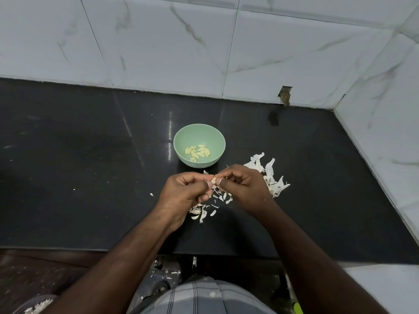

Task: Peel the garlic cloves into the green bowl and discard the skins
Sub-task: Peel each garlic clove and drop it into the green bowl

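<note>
A small green bowl (199, 148) stands on the black counter and holds several peeled garlic cloves (198, 152). Just in front of it, my left hand (184, 194) and my right hand (243, 186) meet over the counter. Between their fingertips they pinch one garlic clove (213, 179), partly hidden by the fingers. Loose white garlic skins (271, 175) lie to the right of my right hand. More skins and a few unpeeled cloves (199, 211) lie under and between my hands.
The black counter (90, 168) runs to a white marble-tiled wall (158, 48) at the back and on the right. A chipped hole (285, 96) shows at the wall's base. Skin scraps lie on the floor (169, 274) below the counter's front edge.
</note>
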